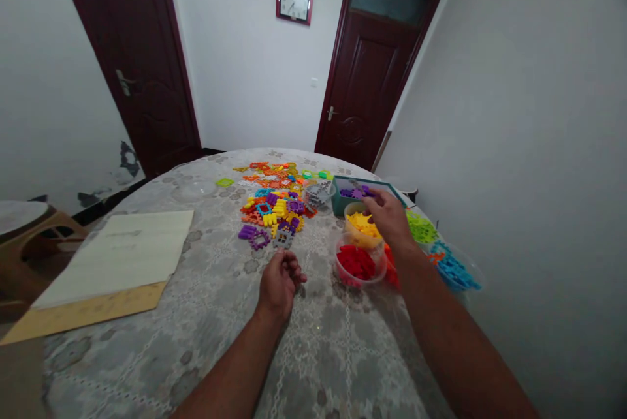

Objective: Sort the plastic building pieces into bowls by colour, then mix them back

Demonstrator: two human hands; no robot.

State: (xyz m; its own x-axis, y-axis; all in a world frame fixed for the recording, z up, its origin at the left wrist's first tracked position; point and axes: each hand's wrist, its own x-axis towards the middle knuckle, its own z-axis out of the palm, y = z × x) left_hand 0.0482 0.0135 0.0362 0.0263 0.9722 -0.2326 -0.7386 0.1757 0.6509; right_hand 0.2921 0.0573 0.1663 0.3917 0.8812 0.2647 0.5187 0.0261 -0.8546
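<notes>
My right hand (389, 213) reaches over the near side of a teal box (339, 203), which has purple pieces (349, 193) inside. At its bent fingertips is a purple plastic building piece (368, 190), partly hidden by the fingers. My left hand (280, 283) rests on the table with loosely curled fingers and nothing visible in it. Just beyond it lie a grey square window piece (283, 239) and a purple toothed frame piece (259, 240), at the front of a mixed pile of colourful pieces (279, 207).
Round tubs stand at the right: red pieces (356, 262), yellow pieces (362, 224), grey pieces (319, 194), blue pieces (453, 267). Green pieces (421, 228) lie beyond my right forearm. A paper sheet (122, 249) over brown card (98, 309) lies left on the patterned tablecloth (215, 334).
</notes>
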